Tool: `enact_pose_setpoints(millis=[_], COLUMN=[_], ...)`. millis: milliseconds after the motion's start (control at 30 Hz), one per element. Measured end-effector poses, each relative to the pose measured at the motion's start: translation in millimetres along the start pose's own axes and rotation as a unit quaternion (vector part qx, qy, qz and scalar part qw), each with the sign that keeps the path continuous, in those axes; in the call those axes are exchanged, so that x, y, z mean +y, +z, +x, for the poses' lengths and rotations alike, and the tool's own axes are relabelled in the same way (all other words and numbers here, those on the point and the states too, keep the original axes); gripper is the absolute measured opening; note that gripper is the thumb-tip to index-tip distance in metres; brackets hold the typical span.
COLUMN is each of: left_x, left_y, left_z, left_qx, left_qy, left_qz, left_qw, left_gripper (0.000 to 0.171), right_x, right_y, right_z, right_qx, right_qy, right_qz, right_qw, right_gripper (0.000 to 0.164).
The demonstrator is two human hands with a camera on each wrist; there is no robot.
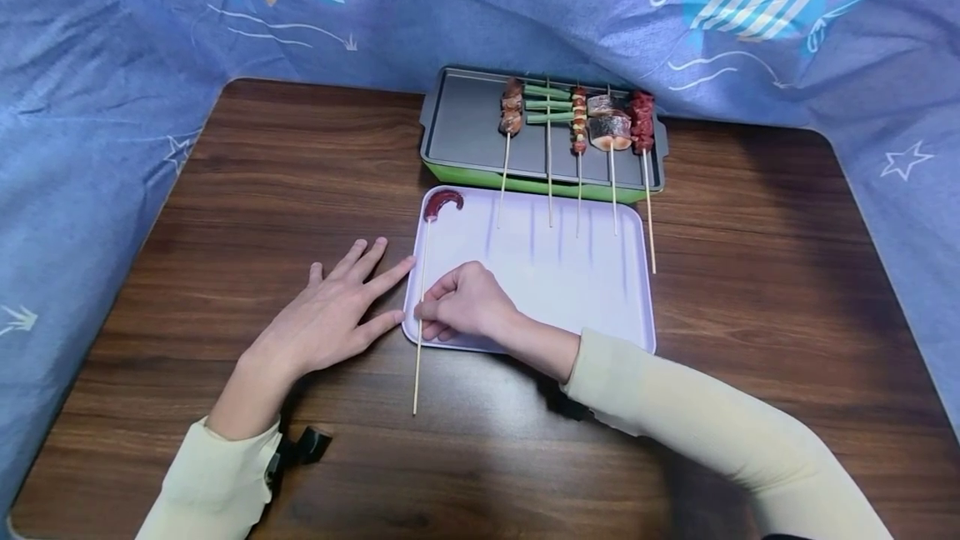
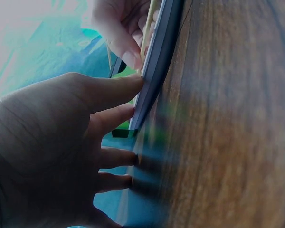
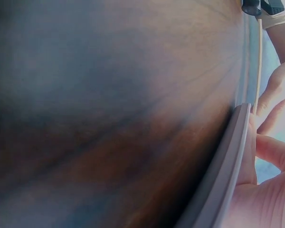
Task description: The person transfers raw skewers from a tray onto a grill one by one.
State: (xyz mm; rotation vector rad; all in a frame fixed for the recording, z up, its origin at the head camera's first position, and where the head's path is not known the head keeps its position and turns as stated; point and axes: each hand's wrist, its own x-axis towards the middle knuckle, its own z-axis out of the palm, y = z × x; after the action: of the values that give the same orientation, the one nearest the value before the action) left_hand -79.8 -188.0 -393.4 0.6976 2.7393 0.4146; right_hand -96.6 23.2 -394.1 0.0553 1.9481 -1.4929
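Note:
A skewer (image 1: pixel 426 252) with a dark red, curved, glossy piece (image 1: pixel 441 202) at its far end lies along the left side of a pale lilac tray (image 1: pixel 577 298). My right hand (image 1: pixel 468 305) pinches its stick between thumb and fingers near the tray's front left corner. The bare end of the stick sticks out past the tray's front edge. Spread on the left, my left hand (image 1: pixel 326 323) has its thumb and index fingertip against the tray's left rim, as the left wrist view also shows. The other left fingers reach down to the tabletop.
Behind the tray stands a grey-topped green grill (image 1: pixel 465 127). Several skewers lie across it: brown meat (image 1: pixel 512 107), green stalks (image 1: pixel 551 105), small beads of food (image 1: pixel 579 119), fish pieces (image 1: pixel 611 127) and red meat (image 1: pixel 642 119). Their sticks overhang the tray. A blue curtain (image 1: pixel 525 7) surrounds the wooden table (image 1: pixel 750 290).

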Motion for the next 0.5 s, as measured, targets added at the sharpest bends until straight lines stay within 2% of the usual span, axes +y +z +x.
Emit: enact_pose_setpoints(millis=[300, 500], left_x=[-0.4, -0.2], left_y=[0.6, 0.1], left_z=[0.3, 1.1], left_qx=[-0.004, -0.004], left_qy=[-0.003, -0.003], left_qz=[-0.004, -0.003], left_qw=[1.0, 1.0], left_gripper=[0.066, 0.067], right_x=[1, 0], right_y=[-4, -5], right_z=[-9, -22], right_qx=[-0.002, -0.021], right_qy=[-0.001, -0.01], right_qz=[0.012, 0.018], right_qw=[1.0, 1.0], right_gripper=[0.006, 0.005])
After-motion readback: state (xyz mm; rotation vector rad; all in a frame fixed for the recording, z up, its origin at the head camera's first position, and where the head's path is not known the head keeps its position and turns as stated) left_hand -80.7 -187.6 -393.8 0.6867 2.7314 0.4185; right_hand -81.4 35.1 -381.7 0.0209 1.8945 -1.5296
